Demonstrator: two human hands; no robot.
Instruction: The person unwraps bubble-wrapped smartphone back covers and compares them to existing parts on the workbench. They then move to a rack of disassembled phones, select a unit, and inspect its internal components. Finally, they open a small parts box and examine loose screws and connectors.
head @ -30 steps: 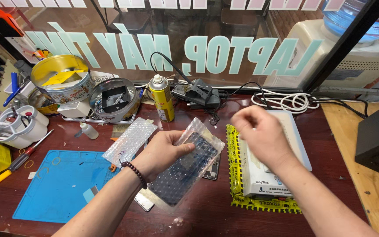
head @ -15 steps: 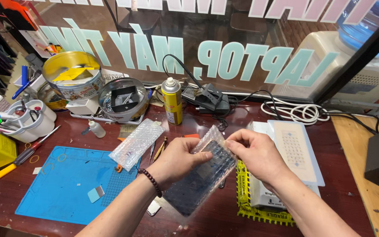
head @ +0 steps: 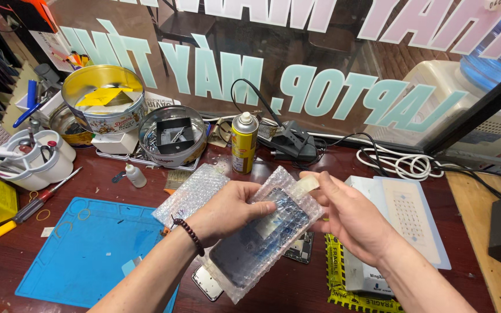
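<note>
Over the middle of the counter, the left hand (head: pixel 227 211) clasps the bubble-wrapped dark panel (head: pixel 262 237) while the right hand (head: pixel 349 217) pinches a tape strip (head: pixel 304 186) at its top edge, apparently mid-unwrapping; peeling on needs steady support underneath.

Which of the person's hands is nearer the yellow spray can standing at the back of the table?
Left. The left hand holds the bubble-wrapped dark slab just below the yellow spray can. The right hand peels clear tape off to the can's right, farther away.
</note>
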